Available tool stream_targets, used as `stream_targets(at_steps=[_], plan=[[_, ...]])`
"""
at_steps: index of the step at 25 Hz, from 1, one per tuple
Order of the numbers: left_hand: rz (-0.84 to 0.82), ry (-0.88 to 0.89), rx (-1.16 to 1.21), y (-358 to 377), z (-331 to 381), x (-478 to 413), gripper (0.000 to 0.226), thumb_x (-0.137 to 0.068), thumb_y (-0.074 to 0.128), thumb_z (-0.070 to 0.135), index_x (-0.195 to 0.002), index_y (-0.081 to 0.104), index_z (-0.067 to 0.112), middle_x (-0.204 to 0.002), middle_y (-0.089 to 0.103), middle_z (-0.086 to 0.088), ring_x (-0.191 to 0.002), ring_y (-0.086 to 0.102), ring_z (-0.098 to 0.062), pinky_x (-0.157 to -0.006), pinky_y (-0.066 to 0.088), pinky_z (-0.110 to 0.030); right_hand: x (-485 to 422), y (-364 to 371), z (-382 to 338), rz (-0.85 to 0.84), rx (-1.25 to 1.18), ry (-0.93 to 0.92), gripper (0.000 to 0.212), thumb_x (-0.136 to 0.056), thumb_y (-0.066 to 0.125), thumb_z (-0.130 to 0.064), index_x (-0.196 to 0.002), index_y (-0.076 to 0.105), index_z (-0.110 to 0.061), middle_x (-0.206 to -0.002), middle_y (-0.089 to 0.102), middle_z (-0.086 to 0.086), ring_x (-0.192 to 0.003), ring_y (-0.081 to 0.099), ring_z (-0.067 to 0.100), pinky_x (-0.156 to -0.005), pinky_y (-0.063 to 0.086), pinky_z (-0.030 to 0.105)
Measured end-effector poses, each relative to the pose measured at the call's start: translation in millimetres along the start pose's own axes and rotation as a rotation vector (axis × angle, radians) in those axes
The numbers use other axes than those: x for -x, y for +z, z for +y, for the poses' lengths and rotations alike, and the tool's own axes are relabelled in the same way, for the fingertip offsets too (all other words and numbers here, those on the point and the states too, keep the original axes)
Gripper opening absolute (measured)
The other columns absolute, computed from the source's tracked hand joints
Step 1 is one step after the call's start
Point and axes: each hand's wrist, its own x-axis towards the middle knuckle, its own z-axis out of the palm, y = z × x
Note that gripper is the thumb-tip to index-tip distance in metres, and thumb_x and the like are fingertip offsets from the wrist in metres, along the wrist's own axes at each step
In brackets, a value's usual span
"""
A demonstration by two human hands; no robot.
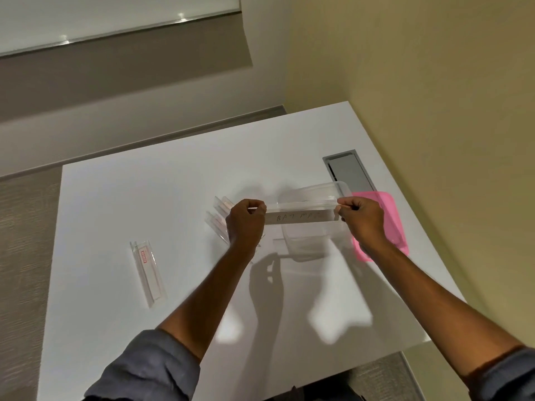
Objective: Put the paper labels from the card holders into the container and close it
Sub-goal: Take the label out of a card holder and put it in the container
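Note:
Both hands hold a clear card holder (299, 217) with a handwritten paper label inside it, raised level above the open clear container (314, 241). My left hand (246, 219) grips its left end and my right hand (360, 217) pinches its right end. A pink lid (389, 215) lies on the table just right of the container, partly hidden by my right wrist. Two more clear holders (218, 218) lie behind my left hand. Another holder (147, 272) with a red-printed label lies alone at the left.
The white table (144, 198) has a grey cable hatch (348, 170) at its far right, beyond the container. A beige wall runs close along the table's right edge. Carpet floor shows to the left.

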Motion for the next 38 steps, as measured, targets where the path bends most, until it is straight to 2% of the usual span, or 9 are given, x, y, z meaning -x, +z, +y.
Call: stream_targets(at_steps=[3, 5, 9, 14, 18, 21, 28, 35, 38], plan=[[-0.045, -0.024, 0.001, 31, 4, -5, 0.01, -0.097, 0.068, 0.025, -0.098, 0.076, 0.031, -0.094, 0.076, 0.009, -0.092, 0.074, -0.02, -0.07, 0.061, -0.031, -27, -10, 8, -0.008, 0.064, -0.02, 0.022, -0.092, 0.078, -0.007, -0.114, 0.082, -0.006, -0.109, 0.081, 0.01, -0.105, 0.075, 0.032, -0.103, 0.059, 0.049], [-0.067, -0.057, 0.001, 46, 6, -9, 0.011, -0.097, 0.067, 0.024, -0.098, 0.075, 0.031, -0.097, 0.078, 0.005, -0.095, 0.075, -0.024, -0.082, 0.066, -0.043, -42, -17, 13, -0.016, 0.152, -0.088, 0.022, -0.093, 0.077, -0.007, -0.115, 0.081, -0.004, -0.108, 0.082, 0.011, -0.097, 0.075, 0.026, -0.097, 0.059, 0.036], [-0.122, -0.052, -0.039, 67, 5, -17, 0.018, -0.096, 0.066, 0.02, -0.108, 0.076, 0.029, -0.103, 0.079, 0.003, -0.099, 0.076, -0.022, -0.092, 0.065, -0.047, -70, -23, 19, -0.076, 0.4, -0.257, 0.029, -0.089, 0.082, -0.004, -0.117, 0.079, 0.0, -0.108, 0.082, 0.017, -0.095, 0.076, 0.024, -0.084, 0.051, 0.019], [-0.184, 0.07, -0.337, 87, 2, -23, 0.041, -0.09, 0.076, 0.013, -0.131, 0.075, 0.016, -0.115, 0.078, -0.007, -0.108, 0.074, -0.023, -0.1, 0.06, -0.037, -97, -19, 24, -0.24, 0.675, -0.295, 0.056, -0.076, 0.093, -0.003, -0.128, 0.073, 0.0, -0.117, 0.072, 0.022, -0.099, 0.071, 0.034, -0.092, 0.062, 0.038], [-0.167, 0.14, -0.526, 99, -2, -27, 0.041, -0.091, 0.073, 0.011, -0.132, 0.074, 0.013, -0.13, 0.073, -0.009, -0.122, 0.067, -0.027, -0.105, 0.054, -0.041, -105, -12, 26, -0.277, 0.802, -0.344, 0.058, -0.076, 0.093, -0.003, -0.13, 0.072, -0.003, -0.122, 0.068, 0.024, -0.103, 0.071, 0.037, -0.092, 0.06, 0.04], [-0.181, 0.173, -0.686, 107, -7, -28, 0.04, -0.095, 0.07, 0.009, -0.135, 0.071, 0.014, -0.133, 0.066, -0.012, -0.124, 0.063, -0.032, -0.1, 0.052, -0.041, -107, -11, 25, -0.292, 0.845, -0.38, 0.058, -0.076, 0.094, -0.006, -0.13, 0.073, -0.003, -0.12, 0.068, 0.024, -0.106, 0.069, 0.04, -0.091, 0.059, 0.043], [-0.143, 0.27, -0.942, 132, -5, -20, 0.014, -0.094, 0.07, -0.002, -0.106, 0.073, 0.004, -0.105, 0.062, -0.014, -0.086, 0.068, -0.029, -0.077, 0.061, -0.038, -111, -19, 27, -0.323, 0.8, -0.382, 0.05, -0.079, 0.092, -0.015, -0.125, 0.076, -0.004, -0.116, 0.073, 0.022, -0.102, 0.072, 0.036, -0.093, 0.061, 0.045], [-0.137, 0.245, -0.915, 134, -2, -24, 0.015, -0.097, 0.067, 0.002, -0.11, 0.07, 0.01, -0.11, 0.061, -0.014, -0.09, 0.07, -0.034, -0.076, 0.06, -0.04, -118, -32, 20, -0.299, 0.7, -0.445, 0.043, -0.077, 0.092, -0.01, -0.116, 0.079, -0.001, -0.106, 0.071, 0.019, -0.088, 0.071, 0.032, -0.074, 0.052, 0.029], [-0.174, 0.266, -0.908, 129, -2, -27, 0.017, -0.099, 0.066, 0.008, -0.116, 0.068, 0.011, -0.113, 0.057, -0.015, -0.091, 0.069, -0.035, -0.069, 0.049, -0.036, -124, -38, 17, -0.349, 0.659, -0.452, 0.039, -0.073, 0.093, -0.003, -0.107, 0.076, 0.005, -0.108, 0.066, 0.018, -0.09, 0.065, 0.026, -0.072, 0.05, 0.017]])
